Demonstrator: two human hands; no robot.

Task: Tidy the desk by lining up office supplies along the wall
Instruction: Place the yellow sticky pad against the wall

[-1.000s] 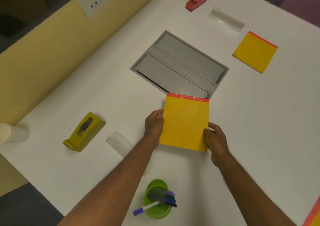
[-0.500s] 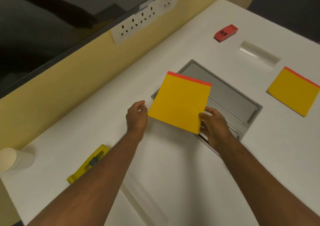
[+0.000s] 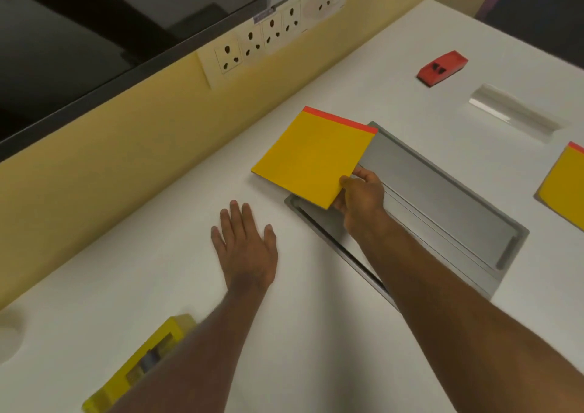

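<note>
Of the two hands, the right hand (image 3: 360, 196) pinches the near corner of the yellow notepad (image 3: 313, 156), held over the surface with its red-bound edge toward the wall (image 3: 94, 147), partly over the grey hatch (image 3: 442, 191). The left hand (image 3: 245, 248) lies flat, open, empty, wall-side of the hatch. The right hand alone would likely carry the pad wallward.

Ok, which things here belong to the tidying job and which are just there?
Job: yellow pad in right hand; second yellow pad; red eraser; yellow tape dispenser; clear holder.
Just there: grey desk hatch; wall sockets; left hand, empty.
</note>
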